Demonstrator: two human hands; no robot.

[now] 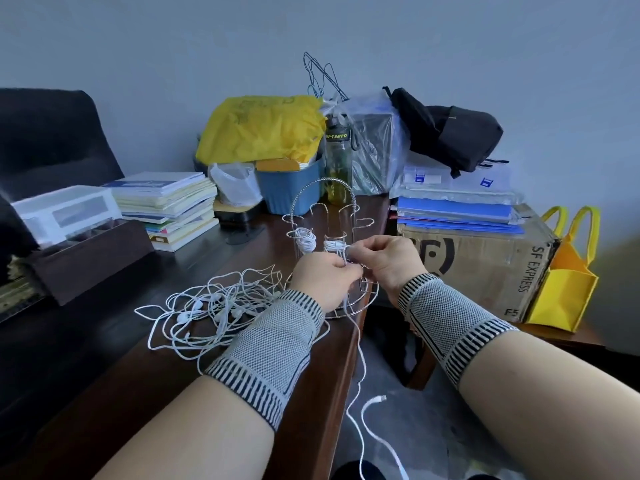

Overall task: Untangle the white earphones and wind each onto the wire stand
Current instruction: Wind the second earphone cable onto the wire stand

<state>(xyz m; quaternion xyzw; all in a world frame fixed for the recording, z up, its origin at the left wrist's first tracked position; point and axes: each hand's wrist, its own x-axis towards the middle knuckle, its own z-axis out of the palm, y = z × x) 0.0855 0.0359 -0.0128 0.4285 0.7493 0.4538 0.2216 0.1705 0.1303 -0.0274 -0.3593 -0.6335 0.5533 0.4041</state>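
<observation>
A silver wire stand [322, 199] rises near the right edge of the dark wooden table [138, 393]. One white earphone bundle [305, 241] is wound on a left arm of the stand, and a second bundle [333, 245] sits on a middle arm. My left hand [322, 277] pinches a white cable just below that second bundle. My right hand [384, 258] pinches the same cable beside the bundle. The cable's loose end with its plug [379, 399] hangs off the table edge. A tangle of several white earphones [214, 313] lies on the table left of my left hand.
Behind the stand are a blue bin [291, 188], a yellow bag [263, 128] and a water bottle [337, 157]. Stacked books [169, 206] and a dark box [93, 258] sit at the left. A cardboard box [485, 271] and a yellow tote [568, 289] stand to the right.
</observation>
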